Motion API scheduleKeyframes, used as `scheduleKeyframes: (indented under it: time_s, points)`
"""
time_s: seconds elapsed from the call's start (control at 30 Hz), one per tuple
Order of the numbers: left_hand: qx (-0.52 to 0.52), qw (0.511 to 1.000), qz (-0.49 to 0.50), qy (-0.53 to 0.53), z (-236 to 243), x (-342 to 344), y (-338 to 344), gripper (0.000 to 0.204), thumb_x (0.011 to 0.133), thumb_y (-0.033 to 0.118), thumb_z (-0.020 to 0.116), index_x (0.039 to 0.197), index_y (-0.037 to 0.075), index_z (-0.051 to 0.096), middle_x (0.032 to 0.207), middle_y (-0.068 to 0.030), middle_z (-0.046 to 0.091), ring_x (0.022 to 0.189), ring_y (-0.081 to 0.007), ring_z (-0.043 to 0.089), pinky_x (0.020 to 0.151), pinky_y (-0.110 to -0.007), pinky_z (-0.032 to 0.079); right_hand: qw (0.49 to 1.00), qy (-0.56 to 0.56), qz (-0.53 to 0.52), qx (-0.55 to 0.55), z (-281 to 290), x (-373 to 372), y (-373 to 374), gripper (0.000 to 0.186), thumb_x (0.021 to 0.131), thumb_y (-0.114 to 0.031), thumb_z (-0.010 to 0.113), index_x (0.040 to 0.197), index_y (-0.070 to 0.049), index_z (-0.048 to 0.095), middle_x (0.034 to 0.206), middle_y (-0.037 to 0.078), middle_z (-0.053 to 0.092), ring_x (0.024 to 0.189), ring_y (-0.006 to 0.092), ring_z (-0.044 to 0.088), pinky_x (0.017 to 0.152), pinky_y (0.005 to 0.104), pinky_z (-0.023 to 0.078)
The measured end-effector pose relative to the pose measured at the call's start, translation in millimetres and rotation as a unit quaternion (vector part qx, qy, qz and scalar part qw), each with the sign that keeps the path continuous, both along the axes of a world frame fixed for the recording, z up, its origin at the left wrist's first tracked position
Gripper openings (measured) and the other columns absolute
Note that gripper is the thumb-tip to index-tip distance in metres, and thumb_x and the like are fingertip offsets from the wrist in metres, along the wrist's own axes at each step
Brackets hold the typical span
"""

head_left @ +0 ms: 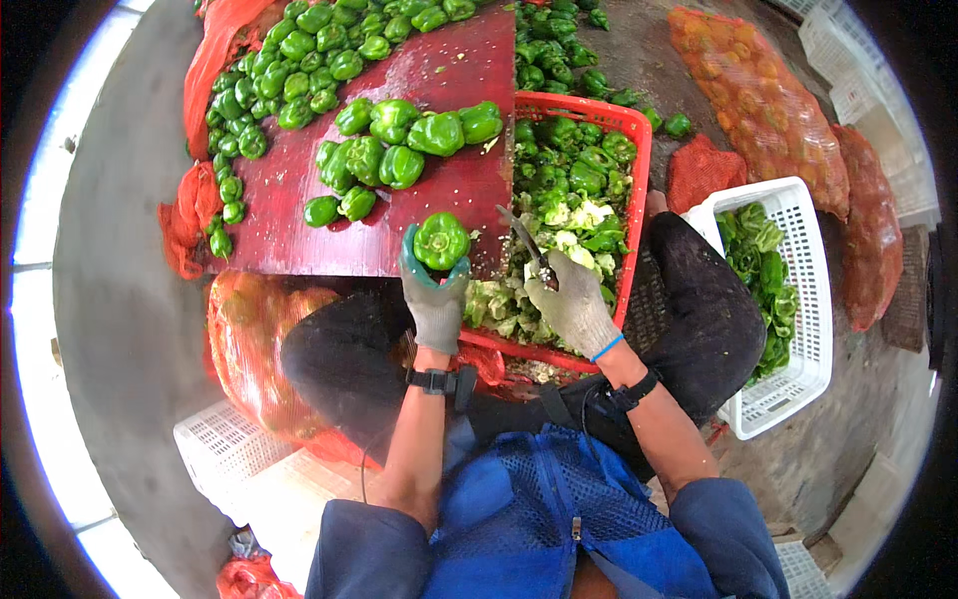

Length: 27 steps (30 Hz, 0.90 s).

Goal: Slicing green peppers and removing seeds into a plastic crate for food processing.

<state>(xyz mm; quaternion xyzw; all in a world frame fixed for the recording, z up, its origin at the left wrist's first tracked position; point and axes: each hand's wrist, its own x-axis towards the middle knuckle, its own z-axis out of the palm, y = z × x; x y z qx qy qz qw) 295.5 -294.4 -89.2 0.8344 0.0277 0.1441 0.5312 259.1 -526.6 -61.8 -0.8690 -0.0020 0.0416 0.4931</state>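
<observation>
Head view: a dark red board point(419, 150) carries loose green peppers point(399, 140), and just right of it a red crate point(639, 190) holds pepper scraps. At the board's near edge, the gloved left hand point(434, 295) is clamped around one green pepper point(441, 241). Over the crate, the gloved right hand point(576, 302) grips a small knife point(524, 238), blade pointing up-left.
</observation>
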Motion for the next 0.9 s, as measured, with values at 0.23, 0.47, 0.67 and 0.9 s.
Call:
scheduleKeyframes:
  time_s: [0.23,0.47,0.67,0.9]
  points:
    - [-0.177,0.984,0.0,0.037,29,1,-9,0.078,0.09,-0.002,0.081,0.16,0.002,0.045,0.143,-0.0157,0.061,0.123,-0.0228,0.065,0.105,-0.037,0.057,0.997,0.07,-0.007,-0.016,22,20,11,0.032,0.098,-0.025,0.075,0.107,0.002,0.06,0.086,0.02,0.069,0.077,0.037,0.071,0.073,0.051,0.058]
    - [-0.343,0.934,-0.013,0.097,39,-8,-12,0.051,0.113,0.014,0.059,0.161,0.005,0.044,0.126,-0.0122,0.072,0.104,-0.0173,0.073,0.089,-0.032,0.063,0.986,-0.065,0.067,0.136,23,46,41,0.056,0.096,-0.033,0.081,0.139,-0.002,0.064,0.114,0.028,0.074,0.108,0.0456,0.073,0.093,0.0497,0.058]
    - [-0.21,0.968,0.039,0.131,30,-8,-4,0.047,0.118,0.031,0.053,0.156,0.003,0.053,0.122,-0.0091,0.075,0.093,-0.0156,0.075,0.075,-0.03,0.061,0.997,-0.076,0.027,-0.001,17,70,64,0.047,0.096,-0.042,0.079,0.112,0.0,0.067,0.096,0.025,0.073,0.095,0.0472,0.072,0.085,0.0546,0.057]
    - [0.12,0.989,0.08,0.034,32,5,2,0.045,0.111,0.021,0.06,0.153,0.004,0.059,0.134,-0.0228,0.068,0.114,-0.0358,0.068,0.099,-0.046,0.054,0.998,-0.053,0.023,-0.01,16,90,81,0.047,0.094,-0.04,0.081,0.101,0.003,0.062,0.092,0.029,0.071,0.093,0.0497,0.071,0.082,0.0563,0.057]
